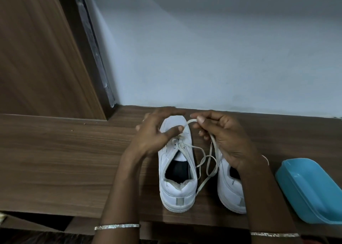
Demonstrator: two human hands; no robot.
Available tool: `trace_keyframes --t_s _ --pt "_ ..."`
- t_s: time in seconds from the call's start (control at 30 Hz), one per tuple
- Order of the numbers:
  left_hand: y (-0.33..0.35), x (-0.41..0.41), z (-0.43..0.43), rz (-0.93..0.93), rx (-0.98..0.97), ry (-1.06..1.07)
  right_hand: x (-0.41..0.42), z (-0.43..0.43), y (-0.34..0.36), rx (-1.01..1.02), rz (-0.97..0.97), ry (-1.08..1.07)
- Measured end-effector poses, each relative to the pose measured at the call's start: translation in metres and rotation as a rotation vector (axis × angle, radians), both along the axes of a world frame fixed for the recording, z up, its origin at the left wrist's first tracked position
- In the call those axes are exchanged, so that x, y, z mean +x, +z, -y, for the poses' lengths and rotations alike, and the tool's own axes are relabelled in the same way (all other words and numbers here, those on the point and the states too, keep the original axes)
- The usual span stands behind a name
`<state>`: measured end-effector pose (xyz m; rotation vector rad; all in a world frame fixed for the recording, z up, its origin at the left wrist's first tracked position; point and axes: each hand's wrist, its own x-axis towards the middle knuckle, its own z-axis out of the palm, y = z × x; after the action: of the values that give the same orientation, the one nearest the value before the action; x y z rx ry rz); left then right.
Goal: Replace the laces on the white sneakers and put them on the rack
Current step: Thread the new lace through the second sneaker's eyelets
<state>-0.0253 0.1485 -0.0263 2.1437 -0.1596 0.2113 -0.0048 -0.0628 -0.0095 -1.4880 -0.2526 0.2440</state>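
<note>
Two white sneakers stand side by side on a wooden surface (55,151), heels toward me. The left sneaker (177,169) has an off-white lace (207,162) partly threaded through its front eyelets, its loose length looping down between the shoes. My left hand (155,132) rests over that shoe's toe, fingers spread, the thumb pressing on the lace at the eyelets. My right hand (224,140) pinches the lace near the toe between thumb and forefinger and covers the front of the right sneaker (229,192).
A light blue plastic tray (311,192) lies upside down at the right end of the surface. A pale wall rises right behind the shoes, and a brown wooden panel (37,58) stands at the back left. The surface's front edge runs just below the heels.
</note>
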Motion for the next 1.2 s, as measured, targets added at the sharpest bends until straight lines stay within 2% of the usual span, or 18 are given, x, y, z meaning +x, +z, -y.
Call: trace_keyframes --t_s 0.1,0.27,0.37,0.5,0.63,0.8,0.9,1.0,1.1,1.2 --pt "-0.004 0.006 0.013 0.096 -0.004 -0.057 -0.003 -0.009 0.002 0.021 0.005 0.062" --pt "-0.010 0.011 0.007 0.091 -0.079 0.216 -0.002 -0.006 0.006 0.160 -0.095 0.000" --pt "-0.016 0.009 -0.002 0.043 -0.030 0.376 -0.001 0.000 0.007 0.299 -0.139 -0.038" --pt "-0.023 0.004 -0.009 -0.053 0.078 0.478 0.001 0.005 0.007 0.407 -0.177 -0.085" --pt "-0.022 0.005 -0.009 -0.056 0.097 0.444 0.003 0.005 0.006 0.511 -0.201 -0.073" --pt "-0.019 0.007 -0.013 0.006 0.008 0.400 0.005 0.010 0.011 0.678 -0.184 -0.072" --pt "-0.016 0.006 -0.013 0.059 -0.042 0.391 0.009 0.013 0.010 0.645 -0.083 -0.216" --pt "-0.014 0.002 -0.015 0.050 -0.096 0.371 0.009 0.014 0.006 0.510 -0.042 -0.307" --pt "-0.008 -0.006 -0.018 -0.119 -0.158 0.135 0.008 0.008 -0.002 0.276 0.023 -0.350" --pt "-0.005 -0.013 -0.015 -0.349 -0.173 -0.130 0.007 0.000 -0.006 0.133 0.097 -0.356"
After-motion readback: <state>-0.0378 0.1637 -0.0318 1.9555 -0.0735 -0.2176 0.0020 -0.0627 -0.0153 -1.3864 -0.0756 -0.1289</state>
